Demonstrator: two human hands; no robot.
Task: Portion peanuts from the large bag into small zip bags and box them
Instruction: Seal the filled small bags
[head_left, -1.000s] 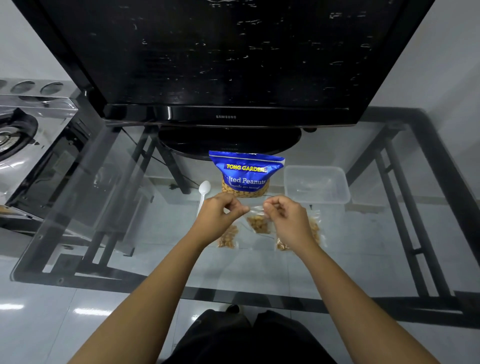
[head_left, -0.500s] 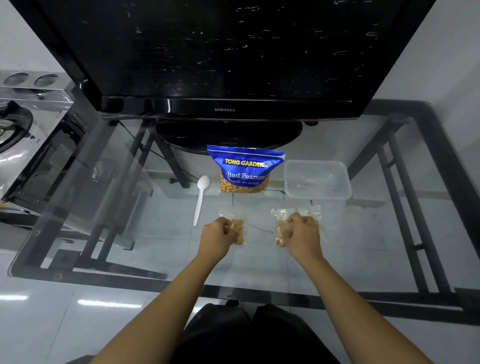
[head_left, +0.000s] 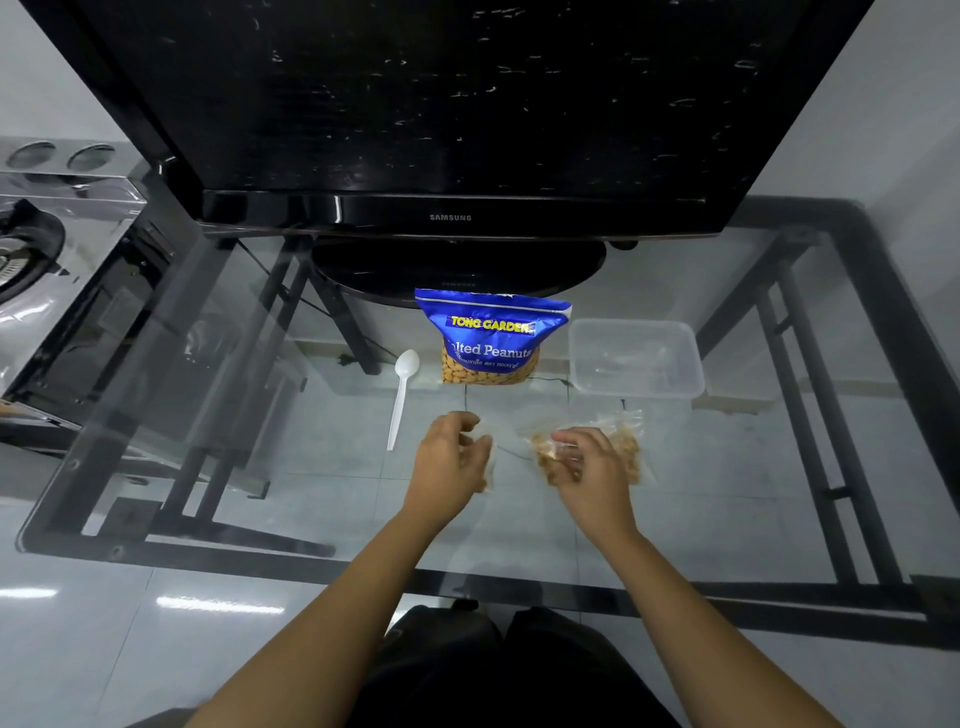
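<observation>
The blue large peanut bag (head_left: 491, 338) stands upright at the back of the glass table (head_left: 727, 493). To its right sits the clear plastic box (head_left: 636, 358), with nothing in it. My left hand (head_left: 449, 462) is curled over a small zip bag of peanuts (head_left: 488, 470); only the bag's right edge shows. My right hand (head_left: 589, 467) grips a second small zip bag (head_left: 543, 454) by its left part. A third small zip bag (head_left: 626, 447) lies just right of that hand, partly under it.
A white plastic spoon (head_left: 401, 395) lies left of the large bag, handle toward me. A black television (head_left: 452, 130) on its stand fills the table's far side. A gas stove (head_left: 31, 249) stands off the table's left edge.
One second ago both hands pinched one small bag up near the large bag. They then moved toward me and apart onto separate small bags. My fingers have now loosened from tight fists.
</observation>
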